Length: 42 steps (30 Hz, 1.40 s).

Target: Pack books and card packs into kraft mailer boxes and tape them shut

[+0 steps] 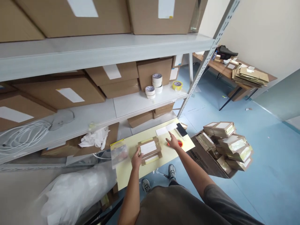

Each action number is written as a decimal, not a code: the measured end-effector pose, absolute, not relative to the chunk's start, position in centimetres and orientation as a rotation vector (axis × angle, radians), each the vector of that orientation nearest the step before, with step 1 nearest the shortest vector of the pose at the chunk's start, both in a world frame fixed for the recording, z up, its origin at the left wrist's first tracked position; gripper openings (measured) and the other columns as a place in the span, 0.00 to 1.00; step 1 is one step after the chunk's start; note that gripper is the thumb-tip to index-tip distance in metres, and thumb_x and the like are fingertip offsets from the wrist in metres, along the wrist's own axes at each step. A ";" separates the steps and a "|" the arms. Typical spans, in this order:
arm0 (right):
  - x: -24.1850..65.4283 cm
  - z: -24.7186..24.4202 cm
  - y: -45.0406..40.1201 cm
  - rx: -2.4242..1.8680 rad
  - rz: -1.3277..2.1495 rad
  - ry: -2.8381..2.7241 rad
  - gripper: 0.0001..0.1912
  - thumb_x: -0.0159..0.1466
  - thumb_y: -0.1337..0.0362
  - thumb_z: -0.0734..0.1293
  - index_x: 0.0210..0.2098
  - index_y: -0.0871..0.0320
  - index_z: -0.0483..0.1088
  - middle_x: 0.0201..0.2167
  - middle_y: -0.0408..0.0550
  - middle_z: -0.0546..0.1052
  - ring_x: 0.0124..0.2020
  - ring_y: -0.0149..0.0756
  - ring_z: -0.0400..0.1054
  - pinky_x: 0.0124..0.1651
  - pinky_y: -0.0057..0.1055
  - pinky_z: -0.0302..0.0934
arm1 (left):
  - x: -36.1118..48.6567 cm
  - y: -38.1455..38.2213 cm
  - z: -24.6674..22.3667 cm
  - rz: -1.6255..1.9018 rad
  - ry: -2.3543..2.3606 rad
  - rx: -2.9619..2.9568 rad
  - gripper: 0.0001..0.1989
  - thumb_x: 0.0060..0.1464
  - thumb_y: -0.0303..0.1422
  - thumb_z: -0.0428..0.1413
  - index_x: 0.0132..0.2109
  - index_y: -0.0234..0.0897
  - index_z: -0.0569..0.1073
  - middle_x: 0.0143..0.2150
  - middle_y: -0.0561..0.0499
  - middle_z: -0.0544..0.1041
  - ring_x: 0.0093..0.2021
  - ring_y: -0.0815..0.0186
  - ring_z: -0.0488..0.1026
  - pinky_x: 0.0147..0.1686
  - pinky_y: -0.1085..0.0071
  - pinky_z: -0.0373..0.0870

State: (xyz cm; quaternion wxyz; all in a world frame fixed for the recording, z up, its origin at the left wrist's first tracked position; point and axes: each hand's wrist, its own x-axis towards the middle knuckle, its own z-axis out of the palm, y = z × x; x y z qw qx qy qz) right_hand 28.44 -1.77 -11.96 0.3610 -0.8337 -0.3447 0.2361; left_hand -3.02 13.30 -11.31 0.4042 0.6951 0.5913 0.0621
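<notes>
A small cardboard box (148,147) with a white label lies on the pale yellow tabletop (127,175). My left hand (136,158) grips its left edge, thumb and fingers at the side. Over the right part of the table, my right hand (172,141) reaches forward with its index finger stretched out, holding nothing I can see. Just beyond its fingertips lie white paper sheets (164,129). Beside and partly behind that hand is a red-orange ring-like thing (180,143), whose kind I cannot make out. A dark, flat, phone-like object (181,129) rests at the table's far right.
A clear plastic bag (119,154) lies at the table's left. Shelving (150,99) ahead holds cartons and tape rolls (157,79). On the floor at right stands a large carton (203,161) heaped with small boxes. Bulky white plastic wrap (82,190) fills the lower left.
</notes>
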 end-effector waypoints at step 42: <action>29.1 -13.0 -0.9 -1.859 0.357 -1.366 0.30 0.69 0.60 0.66 0.70 0.55 0.65 0.72 0.59 0.65 0.72 0.52 0.57 0.71 0.53 0.59 | -1.9 11.7 -13.5 0.494 1.394 1.374 0.38 0.55 0.38 0.67 0.72 0.41 0.70 0.74 0.44 0.66 0.75 0.48 0.61 0.72 0.59 0.58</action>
